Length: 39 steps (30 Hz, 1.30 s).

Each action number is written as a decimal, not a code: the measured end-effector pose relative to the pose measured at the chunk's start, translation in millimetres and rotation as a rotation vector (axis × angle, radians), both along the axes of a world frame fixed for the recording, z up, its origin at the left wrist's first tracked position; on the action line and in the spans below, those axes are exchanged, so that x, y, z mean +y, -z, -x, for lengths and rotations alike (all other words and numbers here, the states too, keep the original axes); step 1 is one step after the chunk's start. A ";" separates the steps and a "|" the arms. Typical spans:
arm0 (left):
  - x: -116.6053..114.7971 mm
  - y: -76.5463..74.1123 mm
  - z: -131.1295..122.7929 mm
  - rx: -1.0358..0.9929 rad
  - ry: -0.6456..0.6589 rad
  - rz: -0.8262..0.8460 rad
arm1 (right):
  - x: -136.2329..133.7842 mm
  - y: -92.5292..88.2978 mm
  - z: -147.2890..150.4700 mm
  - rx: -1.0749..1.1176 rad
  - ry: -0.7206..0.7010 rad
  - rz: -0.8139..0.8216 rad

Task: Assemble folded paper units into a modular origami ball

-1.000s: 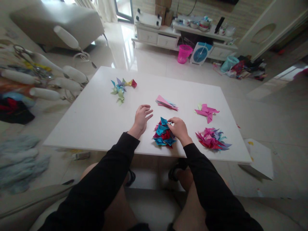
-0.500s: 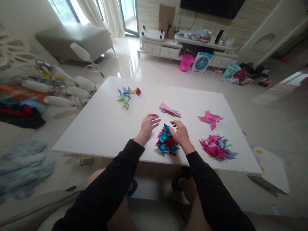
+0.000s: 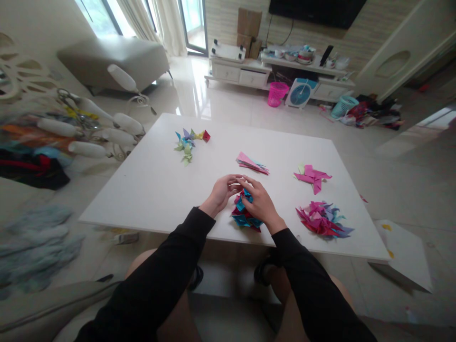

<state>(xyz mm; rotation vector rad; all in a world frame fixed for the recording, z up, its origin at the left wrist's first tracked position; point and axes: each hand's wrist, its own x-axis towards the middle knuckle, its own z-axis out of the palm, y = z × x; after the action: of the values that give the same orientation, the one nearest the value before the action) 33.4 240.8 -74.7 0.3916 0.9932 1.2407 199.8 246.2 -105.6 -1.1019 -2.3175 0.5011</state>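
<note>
Near the table's front edge lies a cluster of folded paper pieces [image 3: 246,220], blue and dark red with some pink. My left hand [image 3: 221,194] curves around its far left side, fingers slightly bent and apart from the palm, with nothing visible inside. Over the cluster's top and right side reaches my right hand [image 3: 260,202], its fingers stretched out and hiding part of the paper. The fingertips of both hands come together just beyond the cluster; whether they touch it cannot be made out.
On the white table [image 3: 149,190] are a fanned stack of paper strips [image 3: 252,164], a pink folded paper cross [image 3: 312,177], a pink, red and lilac paper pile [image 3: 322,218] and several small folded pieces [image 3: 185,142]. A lamp with white shades [image 3: 121,78] stands left.
My right hand has moved left over the cluster, covering more of it. My left hand has shifted slightly, its fingers now more curved, and the fingertips of both hands have come together.
</note>
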 end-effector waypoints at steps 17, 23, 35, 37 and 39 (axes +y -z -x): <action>1.5 4.4 -1.7 -0.026 0.001 -0.015 | 1.5 4.6 -0.2 0.058 -0.009 -0.001; 0.9 3.9 -0.4 -0.020 0.000 -0.018 | 2.5 5.5 -0.5 0.075 -0.021 -0.009; 1.3 5.2 1.3 0.006 0.015 -0.024 | 2.5 4.5 -1.4 0.065 -0.026 -0.020; 1.4 5.0 2.1 0.009 0.015 -0.024 | 2.4 3.9 -1.9 0.056 -0.021 -0.023; 1.6 4.4 3.1 0.021 0.009 -0.016 | 2.4 3.1 -2.5 0.044 -0.005 -0.024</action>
<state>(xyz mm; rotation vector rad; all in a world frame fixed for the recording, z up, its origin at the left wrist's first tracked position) 30.2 242.4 -79.1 0.4220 0.9992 1.2395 202.3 248.5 -108.7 -1.0636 -2.2834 0.4933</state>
